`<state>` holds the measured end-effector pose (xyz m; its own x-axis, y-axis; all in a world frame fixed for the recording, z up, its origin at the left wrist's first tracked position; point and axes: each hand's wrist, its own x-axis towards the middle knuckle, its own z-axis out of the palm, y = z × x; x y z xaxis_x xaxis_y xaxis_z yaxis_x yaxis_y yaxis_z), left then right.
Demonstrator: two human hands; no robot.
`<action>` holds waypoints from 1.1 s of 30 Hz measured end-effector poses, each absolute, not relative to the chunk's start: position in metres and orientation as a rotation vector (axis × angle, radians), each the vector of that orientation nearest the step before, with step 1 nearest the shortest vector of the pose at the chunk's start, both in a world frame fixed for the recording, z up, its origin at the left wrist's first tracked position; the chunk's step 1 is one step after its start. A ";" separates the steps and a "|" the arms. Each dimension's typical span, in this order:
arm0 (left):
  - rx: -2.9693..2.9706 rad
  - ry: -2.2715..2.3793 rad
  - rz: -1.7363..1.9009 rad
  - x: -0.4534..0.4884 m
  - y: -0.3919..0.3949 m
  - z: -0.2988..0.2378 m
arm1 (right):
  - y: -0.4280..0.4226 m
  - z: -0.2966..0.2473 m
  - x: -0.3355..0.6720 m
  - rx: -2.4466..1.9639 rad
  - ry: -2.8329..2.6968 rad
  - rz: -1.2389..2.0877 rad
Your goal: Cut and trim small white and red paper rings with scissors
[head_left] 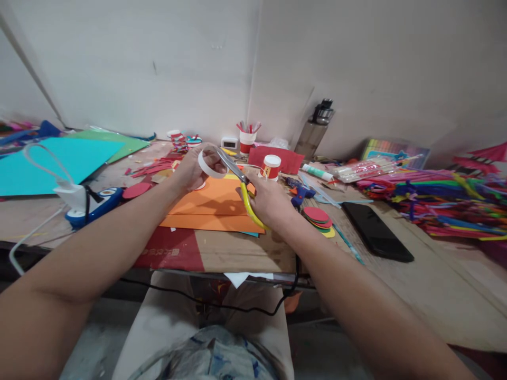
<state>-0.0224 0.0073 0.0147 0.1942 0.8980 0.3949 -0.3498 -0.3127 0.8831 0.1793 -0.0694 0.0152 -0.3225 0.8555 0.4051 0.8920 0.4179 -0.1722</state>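
Note:
A thin white ring-shaped band is pinched in the fingers of my left hand, above the stack of orange sheets. My right hand is closed round the yellow handles of a pair of scissors. Their metal blades point up and left, reaching the right side of the band; whether they touch it I cannot tell. Just beyond my right hand stands a red-and-white paper cup. Part of the orange sheets is hidden under my hands.
Round paper discs, a blue glue gun and a black phone lie at right. Colourful pipe cleaners pile up farther right. A bottle leans on the wall. At left are turquoise sheets and a blue power strip.

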 end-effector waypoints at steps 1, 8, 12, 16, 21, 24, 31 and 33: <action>1.337 0.580 1.393 -0.022 0.007 0.015 | -0.069 0.015 0.179 -1.485 -2.248 -0.111; 1.355 0.623 1.370 -0.024 0.008 0.018 | -0.069 0.016 0.179 -1.472 -2.262 -0.115; 1.346 0.646 1.359 -0.024 0.008 0.018 | -0.069 0.016 0.179 -1.496 -2.271 -0.118; 1.354 0.641 1.346 -0.022 0.008 0.017 | -0.069 0.016 0.179 -1.498 -2.261 -0.097; 1.370 0.638 1.401 -0.023 0.008 0.017 | -0.069 0.017 0.179 -1.505 -2.247 -0.078; 1.376 0.666 1.512 -0.024 0.008 0.019 | -0.069 0.017 0.179 -1.504 -2.244 -0.049; 1.380 0.640 1.452 -0.020 0.005 0.017 | -0.072 0.016 0.179 -1.495 -2.242 -0.074; 1.357 0.630 1.420 -0.018 0.003 0.017 | -0.072 0.016 0.179 -1.506 -2.241 -0.087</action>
<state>-0.0184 0.0030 0.0165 0.1651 0.9026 0.3975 -0.3115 -0.3347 0.8894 0.1790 -0.0721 0.0165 -0.3125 0.8671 0.3880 0.8945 0.4060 -0.1868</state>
